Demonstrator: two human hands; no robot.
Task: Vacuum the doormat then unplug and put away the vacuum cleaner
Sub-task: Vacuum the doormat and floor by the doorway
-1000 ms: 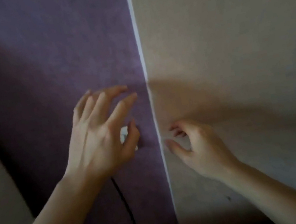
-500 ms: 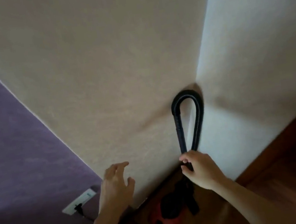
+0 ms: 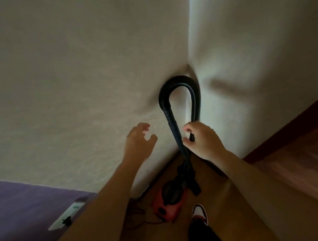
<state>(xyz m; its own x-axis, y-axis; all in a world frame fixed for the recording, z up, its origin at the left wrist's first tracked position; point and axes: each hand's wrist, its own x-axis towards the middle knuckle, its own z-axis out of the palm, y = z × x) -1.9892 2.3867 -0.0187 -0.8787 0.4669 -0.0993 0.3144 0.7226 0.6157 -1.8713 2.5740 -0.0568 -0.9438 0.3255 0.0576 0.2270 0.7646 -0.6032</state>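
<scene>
Grip: right hand (image 3: 203,140) curled round the black wand (image 3: 172,122) just below the hose (image 3: 177,82) loop. Left hand (image 3: 138,142) spread wide, holding nothing, near the wand but apart. Wand near upright, long axis vertical, lower end down at the red vacuum cleaner (image 3: 169,202) on the wood floor (image 3: 287,173) in the wall corner. Plug (image 3: 66,220) sits in the outlet (image 3: 70,211), so unplugging not done. Doormat not in view. Likely step: taking up the wand; next calls for left hand closing lower on it.
</scene>
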